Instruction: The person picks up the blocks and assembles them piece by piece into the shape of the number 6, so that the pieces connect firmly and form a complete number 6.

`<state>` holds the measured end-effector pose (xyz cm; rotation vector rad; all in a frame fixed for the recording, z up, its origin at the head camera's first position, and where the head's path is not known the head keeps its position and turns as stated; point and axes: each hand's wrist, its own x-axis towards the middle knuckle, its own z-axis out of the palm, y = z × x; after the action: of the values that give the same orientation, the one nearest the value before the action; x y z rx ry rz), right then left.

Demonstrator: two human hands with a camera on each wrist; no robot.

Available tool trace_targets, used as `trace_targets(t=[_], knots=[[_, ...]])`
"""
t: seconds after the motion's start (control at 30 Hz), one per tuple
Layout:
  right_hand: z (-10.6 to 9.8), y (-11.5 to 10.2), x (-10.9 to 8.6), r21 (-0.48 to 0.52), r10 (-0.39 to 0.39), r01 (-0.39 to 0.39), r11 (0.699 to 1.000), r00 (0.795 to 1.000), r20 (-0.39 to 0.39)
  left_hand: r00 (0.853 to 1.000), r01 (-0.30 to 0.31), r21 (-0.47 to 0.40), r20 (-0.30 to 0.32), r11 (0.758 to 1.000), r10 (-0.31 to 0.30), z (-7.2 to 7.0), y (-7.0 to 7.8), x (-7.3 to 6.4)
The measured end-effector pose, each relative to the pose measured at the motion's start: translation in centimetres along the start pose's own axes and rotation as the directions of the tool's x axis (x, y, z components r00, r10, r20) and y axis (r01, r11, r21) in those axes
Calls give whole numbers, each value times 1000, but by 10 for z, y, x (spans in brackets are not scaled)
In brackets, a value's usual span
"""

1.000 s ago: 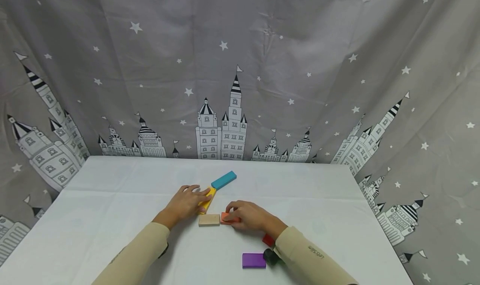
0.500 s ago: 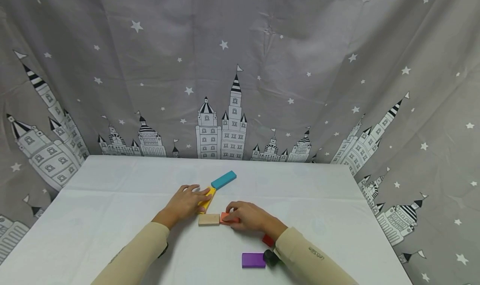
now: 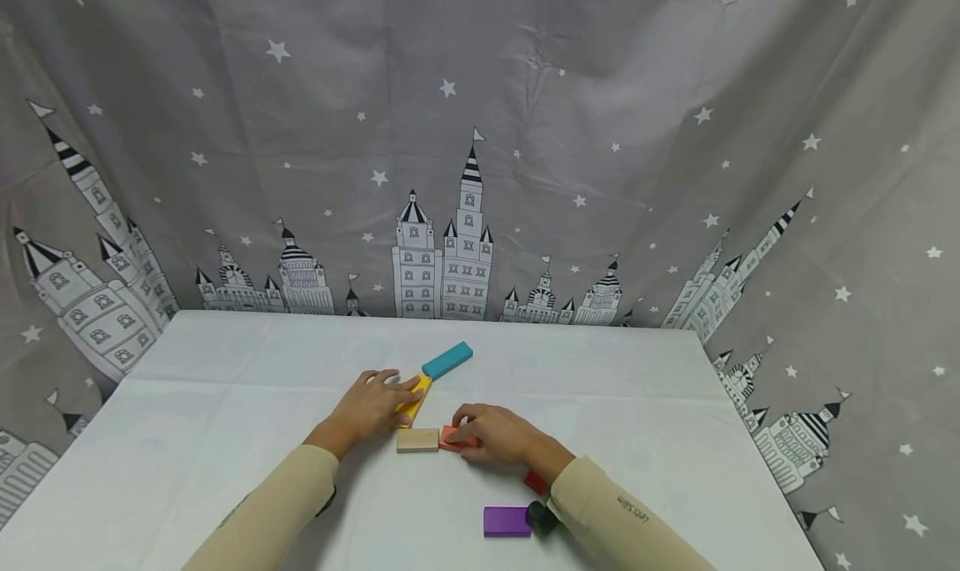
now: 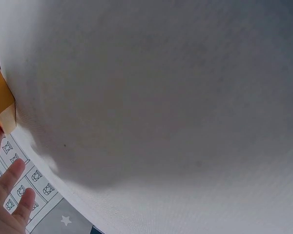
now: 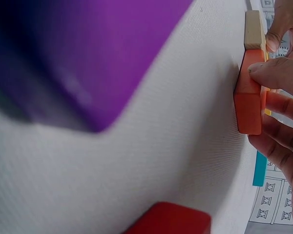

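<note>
In the head view my left hand (image 3: 367, 408) pinches a yellow block (image 3: 415, 406) between thumb and fingers, the block lying slanted on the table. My right hand (image 3: 501, 432) holds an orange block (image 5: 248, 113), thumb on one side and fingers on the other. A bare wooden block (image 3: 417, 442) lies end to end with the orange one, just below the yellow block's near end. Beyond the yellow block's far end lies a blue block (image 3: 447, 361), angled to the right. The left wrist view catches only the yellow block's end (image 4: 1, 95) and some fingertips.
Nearer the front, a purple block (image 3: 506, 522) lies beside the black wrist camera (image 3: 540, 518). A red block (image 3: 535, 481) is partly hidden under my right forearm. The white table (image 3: 225, 388) reaches back to a grey curtain (image 3: 600, 96) printed with castles and stars.
</note>
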<state>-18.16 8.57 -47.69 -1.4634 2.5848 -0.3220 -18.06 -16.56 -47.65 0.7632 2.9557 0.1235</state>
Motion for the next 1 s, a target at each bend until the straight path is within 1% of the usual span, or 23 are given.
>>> trace_targets(t=[0.27, 0.43, 0.57, 0.73, 0.87, 1.0], knots=[[-7, 0, -5, 24, 44, -45, 999, 999, 13, 1000, 17, -11, 23, 1000, -17, 0, 2, 3], [-17, 6, -15, 54, 93, -95, 994, 995, 35, 999, 19, -20, 34, 1000, -18, 0, 2, 3], [-27, 15, -29, 71, 147, -152, 986, 987, 72, 999, 29, -14, 32, 999, -29, -1, 1, 5], [-33, 30, -49, 82, 178, -187, 979, 979, 103, 998, 49, -2, 41, 999, -49, -2, 0, 10], [-33, 40, -67, 90, 197, -207, 974, 975, 105, 997, 63, -10, 54, 998, -63, -1, 0, 13], [-31, 47, -83, 104, 206, -215, 971, 975, 88, 996, 73, 1, 56, 997, -73, 0, 0, 17]])
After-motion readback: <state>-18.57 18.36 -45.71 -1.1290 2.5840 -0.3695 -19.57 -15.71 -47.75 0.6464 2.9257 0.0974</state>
